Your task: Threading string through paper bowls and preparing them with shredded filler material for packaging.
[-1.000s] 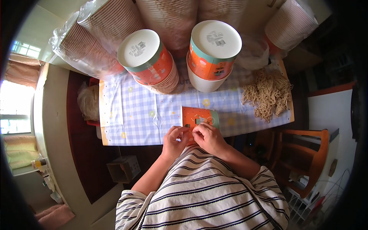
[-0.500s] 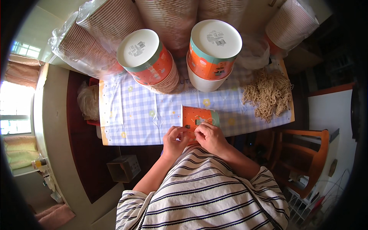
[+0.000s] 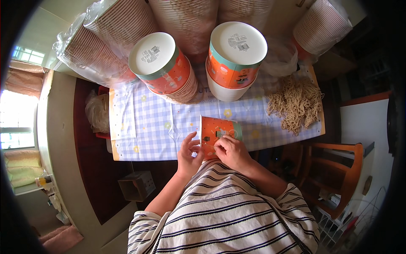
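An orange paper tub (image 3: 222, 127) with a green band and small printed pictures lies on its side at the table's near edge, its white rim facing left. Beside that rim is my left hand (image 3: 189, 154), fingers loosely spread, with nothing plainly held. My right hand (image 3: 231, 151) rests over the tub's near side, fingers curled and thumb and forefinger pinched. A faint pale line seems to run between the hands across the tub, too thin to name. What the right fingers pinch is hidden.
Two upside-down stacks of paper tubs, a left stack (image 3: 163, 63) and a right stack (image 3: 232, 55), stand on the checked tablecloth (image 3: 152, 114). Tan strings (image 3: 295, 103) lie heaped at right. Bagged tub stacks (image 3: 184, 25) line the back. A wooden chair (image 3: 334, 173) stands at right.
My left hand has shifted a little left, away from the right hand, and its fingers have lifted and spread. The right hand and the tub have hardly moved.
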### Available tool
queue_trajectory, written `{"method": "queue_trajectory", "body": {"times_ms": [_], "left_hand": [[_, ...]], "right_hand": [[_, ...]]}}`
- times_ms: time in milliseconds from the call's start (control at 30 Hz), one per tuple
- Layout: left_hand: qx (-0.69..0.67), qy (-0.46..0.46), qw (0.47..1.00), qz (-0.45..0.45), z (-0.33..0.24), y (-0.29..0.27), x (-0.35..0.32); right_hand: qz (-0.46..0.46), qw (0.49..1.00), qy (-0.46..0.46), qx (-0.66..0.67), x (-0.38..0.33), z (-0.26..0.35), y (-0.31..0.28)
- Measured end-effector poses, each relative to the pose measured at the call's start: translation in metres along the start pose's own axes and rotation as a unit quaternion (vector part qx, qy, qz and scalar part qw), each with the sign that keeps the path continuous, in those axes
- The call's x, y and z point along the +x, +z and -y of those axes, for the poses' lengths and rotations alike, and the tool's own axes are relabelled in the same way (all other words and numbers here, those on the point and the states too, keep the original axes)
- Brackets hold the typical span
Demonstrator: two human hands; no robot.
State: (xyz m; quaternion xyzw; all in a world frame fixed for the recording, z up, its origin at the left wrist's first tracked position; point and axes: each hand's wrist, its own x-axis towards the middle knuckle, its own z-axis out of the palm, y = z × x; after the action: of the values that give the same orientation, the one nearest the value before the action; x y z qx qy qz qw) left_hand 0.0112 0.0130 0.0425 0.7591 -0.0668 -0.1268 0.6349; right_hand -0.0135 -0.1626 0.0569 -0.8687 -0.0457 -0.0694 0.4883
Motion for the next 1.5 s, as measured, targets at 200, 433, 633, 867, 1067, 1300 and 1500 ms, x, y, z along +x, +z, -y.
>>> {"method": "queue_trajectory", "body": {"times_ms": [200, 433, 633, 867, 1067, 1300, 1500], "left_hand": [[-0.129, -0.084, 0.988, -0.006, -0.001, 0.001, 0.004], [-0.214, -0.121, 0.969, 0.005, 0.000, 0.001, 0.003], [-0.208, -0.137, 0.968, 0.025, -0.005, 0.001, 0.001], [-0.188, -0.118, 0.975, 0.015, -0.009, 0.006, -0.003], [-0.042, -0.065, 0.996, 0.042, -0.003, 0.005, -0.008], [0.039, -0.049, 0.998, 0.017, -0.008, 0.006, -0.007], [0.040, -0.024, 0.999, 0.023, 0.001, 0.005, -0.008]], "right_hand": [[0.000, 1.000, -0.002, 0.006, -0.001, 0.000, 0.001], [0.015, 1.000, 0.019, 0.007, -0.004, 0.007, 0.002], [-0.035, 0.997, -0.062, -0.040, -0.002, 0.003, 0.013], [-0.031, 0.996, -0.076, -0.045, -0.006, 0.001, 0.013], [-0.017, 0.999, -0.034, -0.027, -0.009, 0.001, 0.008], [-0.003, 0.999, -0.039, -0.031, -0.009, 0.003, 0.006], [0.003, 0.999, -0.039, -0.031, -0.011, 0.004, 0.006]]}}
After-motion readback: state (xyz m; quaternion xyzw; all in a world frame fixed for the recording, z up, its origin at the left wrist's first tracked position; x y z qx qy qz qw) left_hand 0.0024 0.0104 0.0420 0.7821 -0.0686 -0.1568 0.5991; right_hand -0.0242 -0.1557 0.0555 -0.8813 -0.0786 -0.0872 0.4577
